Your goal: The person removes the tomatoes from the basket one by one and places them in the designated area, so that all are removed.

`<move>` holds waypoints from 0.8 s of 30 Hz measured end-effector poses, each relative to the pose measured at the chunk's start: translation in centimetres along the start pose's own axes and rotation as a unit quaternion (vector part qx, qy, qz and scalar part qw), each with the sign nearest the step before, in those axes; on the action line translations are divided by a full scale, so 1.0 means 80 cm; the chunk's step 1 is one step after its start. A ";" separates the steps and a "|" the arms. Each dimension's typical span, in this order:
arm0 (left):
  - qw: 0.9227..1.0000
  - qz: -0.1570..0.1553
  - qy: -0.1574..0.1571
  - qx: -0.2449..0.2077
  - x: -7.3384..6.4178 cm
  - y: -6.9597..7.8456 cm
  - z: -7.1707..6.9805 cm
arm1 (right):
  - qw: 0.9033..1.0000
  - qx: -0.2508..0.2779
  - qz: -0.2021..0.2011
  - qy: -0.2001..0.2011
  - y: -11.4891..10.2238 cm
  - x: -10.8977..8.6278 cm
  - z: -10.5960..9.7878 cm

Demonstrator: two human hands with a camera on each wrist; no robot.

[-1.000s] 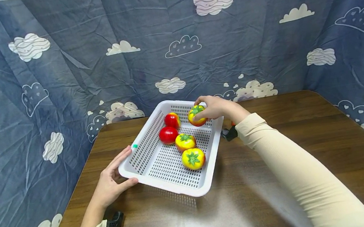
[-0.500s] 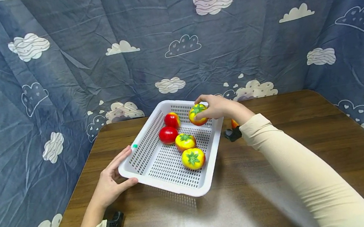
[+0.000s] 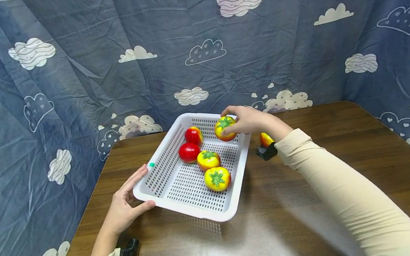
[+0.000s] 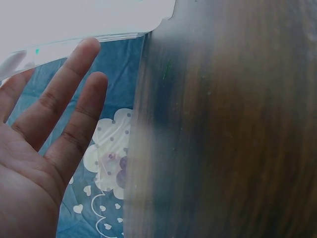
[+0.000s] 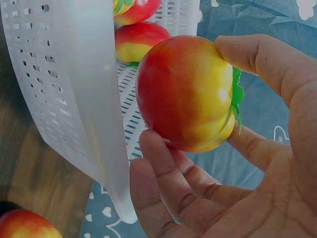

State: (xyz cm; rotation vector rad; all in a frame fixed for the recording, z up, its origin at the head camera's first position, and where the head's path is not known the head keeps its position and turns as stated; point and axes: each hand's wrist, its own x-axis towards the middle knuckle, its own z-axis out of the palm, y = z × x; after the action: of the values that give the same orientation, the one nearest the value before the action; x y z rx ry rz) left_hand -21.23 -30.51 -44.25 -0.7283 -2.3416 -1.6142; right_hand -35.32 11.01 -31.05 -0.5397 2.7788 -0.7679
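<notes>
We see the right hand [image 3: 248, 119] grip a red-and-yellow fruit [image 5: 183, 94] by the far end of the white basket [image 3: 179, 206] — the left hand [image 3: 122, 209], fingers straight, touches its rim.

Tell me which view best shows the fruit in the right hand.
The right wrist view: the fruit appears large, its red-yellow side barely covered. The head view shows it small, partly covered by the right hand; the left wrist view lacks it.

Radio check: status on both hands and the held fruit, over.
Left hand at basket rim. Right hand gripping red-yellow fruit at basket's far corner. Nothing seen blocking; another fruit outside, partly hidden.
</notes>
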 end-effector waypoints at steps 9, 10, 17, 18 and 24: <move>1.000 0.001 0.000 0.000 0.000 -0.001 0.000 | 1.000 0.007 0.009 0.007 0.010 -0.001 -0.004; 1.000 0.002 0.000 -0.001 0.000 -0.001 0.000 | 1.000 0.007 0.009 0.007 0.012 -0.002 -0.004; 1.000 0.013 -0.002 -0.009 0.000 -0.001 0.001 | 1.000 -0.007 0.002 0.002 0.020 -0.007 -0.008; 1.000 0.014 -0.001 -0.009 0.000 -0.001 0.001 | 1.000 -0.009 0.001 0.001 0.021 -0.009 -0.009; 1.000 0.010 0.002 -0.003 -0.001 0.000 0.001 | 1.000 -0.015 -0.004 0.004 0.024 -0.013 -0.011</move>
State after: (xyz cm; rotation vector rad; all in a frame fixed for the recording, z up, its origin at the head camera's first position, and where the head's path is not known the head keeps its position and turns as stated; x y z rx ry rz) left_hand -21.18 -30.44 -44.30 -0.7462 -2.3209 -1.6128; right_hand -35.18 13.35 -31.25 -0.5533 2.8008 -0.7332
